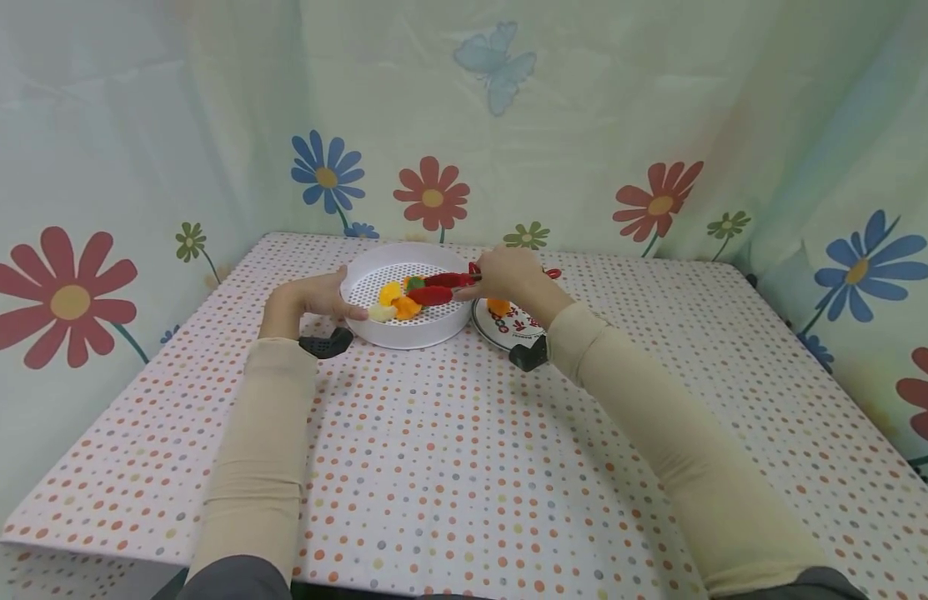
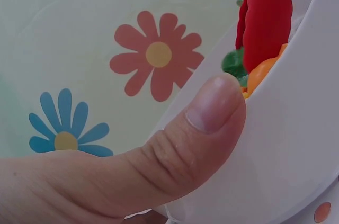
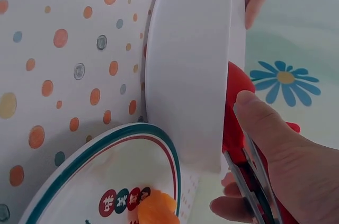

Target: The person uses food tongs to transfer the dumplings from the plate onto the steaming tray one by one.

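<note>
A white round basket [image 1: 403,337] with a perforated bottom stands on the table. My left hand [image 1: 313,296] holds its left side, the thumb [image 2: 212,107] lying over the rim. My right hand [image 1: 504,271] grips metal tongs [image 3: 246,181] with red scalloped tips [image 1: 431,296], which reach over the basket's right wall. A green piece [image 1: 414,283] is by the tips; whether they pinch it I cannot tell. Yellow [image 1: 390,292], orange [image 1: 407,308] and pale [image 1: 382,312] pieces lie in the basket, their kinds unclear.
To the basket's right sits a white plate [image 3: 116,181] with a green-and-red rim and printed marks, partly under my right forearm. An orange piece [image 3: 156,208] lies on it. The dotted tablecloth [image 1: 433,467] covers the table, and a flowered curtain [image 1: 569,117] hangs behind.
</note>
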`<state>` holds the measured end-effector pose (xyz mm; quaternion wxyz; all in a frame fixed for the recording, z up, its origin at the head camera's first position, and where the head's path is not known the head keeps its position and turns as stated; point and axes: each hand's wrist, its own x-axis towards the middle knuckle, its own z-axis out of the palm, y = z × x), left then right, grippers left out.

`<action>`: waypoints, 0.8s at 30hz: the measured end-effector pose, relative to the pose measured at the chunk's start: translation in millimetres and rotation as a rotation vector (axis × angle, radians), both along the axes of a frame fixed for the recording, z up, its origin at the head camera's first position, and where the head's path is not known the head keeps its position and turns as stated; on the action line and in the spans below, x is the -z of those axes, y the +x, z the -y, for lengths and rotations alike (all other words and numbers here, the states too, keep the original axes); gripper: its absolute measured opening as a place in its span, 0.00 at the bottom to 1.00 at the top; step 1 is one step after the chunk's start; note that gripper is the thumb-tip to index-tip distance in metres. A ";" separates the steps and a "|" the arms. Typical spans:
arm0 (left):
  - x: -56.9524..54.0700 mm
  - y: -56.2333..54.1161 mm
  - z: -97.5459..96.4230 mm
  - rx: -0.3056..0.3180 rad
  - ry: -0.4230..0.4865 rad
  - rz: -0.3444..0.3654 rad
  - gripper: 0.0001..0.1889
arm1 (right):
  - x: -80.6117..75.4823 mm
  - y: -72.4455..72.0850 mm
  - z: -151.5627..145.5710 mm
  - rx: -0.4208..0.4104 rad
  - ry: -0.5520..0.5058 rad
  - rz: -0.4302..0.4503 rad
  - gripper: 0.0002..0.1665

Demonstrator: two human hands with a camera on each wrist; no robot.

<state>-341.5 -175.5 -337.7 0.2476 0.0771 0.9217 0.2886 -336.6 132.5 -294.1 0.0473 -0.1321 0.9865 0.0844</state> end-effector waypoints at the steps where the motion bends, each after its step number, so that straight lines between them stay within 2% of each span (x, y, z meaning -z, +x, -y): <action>1: -0.2 0.0 0.1 -0.002 -0.001 0.001 0.64 | -0.4 0.1 -1.0 0.004 -0.001 -0.005 0.41; 6: -0.7 -0.4 2.5 -0.006 -0.002 -0.001 0.64 | -2.9 -1.6 -8.6 0.013 -0.009 -0.035 0.47; 12: 0.5 0.8 3.4 -0.011 0.009 -0.001 0.64 | -5.0 3.3 -21.9 0.072 -0.097 -0.070 0.50; 17: 3.5 0.2 2.6 -0.006 0.015 -0.001 0.65 | 0.7 17.8 -43.5 0.140 -0.173 -0.159 0.58; 21: 3.0 0.0 1.9 0.006 0.007 -0.017 0.65 | 8.5 33.1 -68.1 0.213 -0.233 -0.200 0.59; 24: 1.7 0.2 2.7 0.008 -0.003 -0.022 0.65 | 11.8 42.5 -87.9 0.252 -0.240 -0.207 0.60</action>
